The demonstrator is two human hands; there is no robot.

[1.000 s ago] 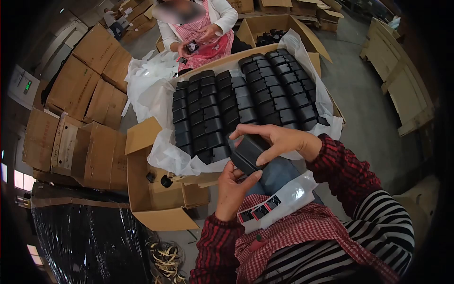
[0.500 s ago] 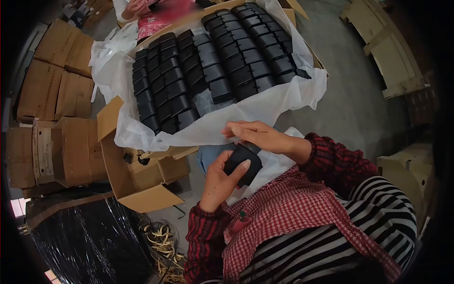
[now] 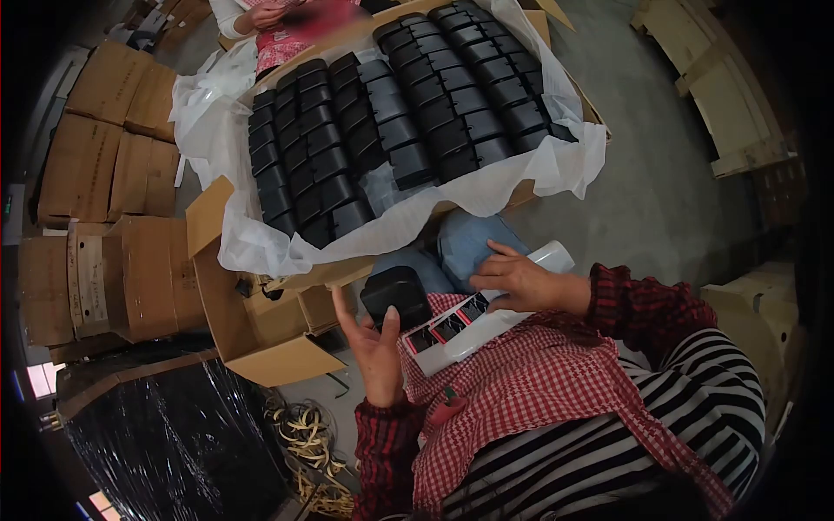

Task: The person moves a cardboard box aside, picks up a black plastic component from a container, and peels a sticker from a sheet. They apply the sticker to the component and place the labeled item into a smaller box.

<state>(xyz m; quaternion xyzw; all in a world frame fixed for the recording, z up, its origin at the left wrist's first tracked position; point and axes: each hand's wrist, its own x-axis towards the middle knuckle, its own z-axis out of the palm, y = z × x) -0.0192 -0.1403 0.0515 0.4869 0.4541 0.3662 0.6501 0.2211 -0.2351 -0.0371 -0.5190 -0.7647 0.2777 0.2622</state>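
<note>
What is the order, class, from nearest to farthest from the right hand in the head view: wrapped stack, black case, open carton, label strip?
1. Label strip: at the fingertips of the right hand.
2. Black case: farther left, at the left hand.
3. Open carton: left, beyond the left hand.
4. Wrapped stack: lower left.

Left hand [image 3: 377, 354] holding black case [image 3: 397, 293], right hand [image 3: 528, 285] at labels [image 3: 448, 326]

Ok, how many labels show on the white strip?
3: one label nearest the left hand, one in the middle, one at the right hand, which may hide more.
</note>
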